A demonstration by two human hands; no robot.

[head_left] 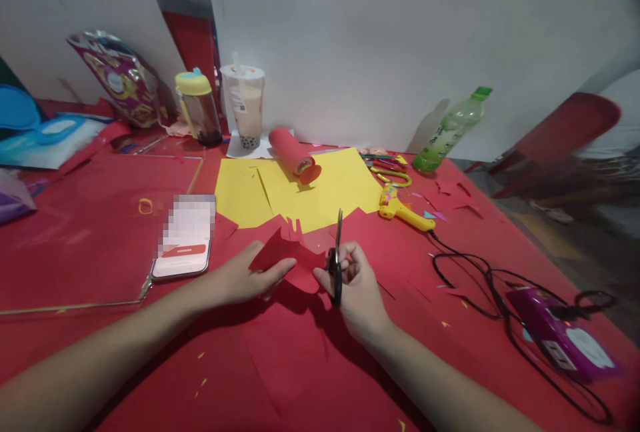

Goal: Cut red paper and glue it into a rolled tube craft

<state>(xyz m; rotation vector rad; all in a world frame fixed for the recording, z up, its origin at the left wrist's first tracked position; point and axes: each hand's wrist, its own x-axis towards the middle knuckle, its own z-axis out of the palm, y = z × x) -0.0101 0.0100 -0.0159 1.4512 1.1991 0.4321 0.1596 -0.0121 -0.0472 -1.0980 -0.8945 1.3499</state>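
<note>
My left hand (257, 272) grips a cut piece of red paper (295, 255), thumb on top and fingers underneath. Black-handled scissors (336, 269) are in my right hand (357, 289), their blades pointing up and away from me. The right thumb and fingertips also meet the paper's right edge. Beneath both hands lie more red paper sheets, and beyond them are yellow paper sheets (330, 195). A red paper roll (287, 149) with a small red disc (311, 174) at its near end rests on the yellow paper.
Left of my hands lies a phone (187, 239). A yellow glue gun (407, 212) trails a black cord to a purple power strip (563, 335) on the right. Along the wall stand a bubble tea cup (247, 109), a yellow-lidded bottle (200, 109) and a green bottle (450, 132).
</note>
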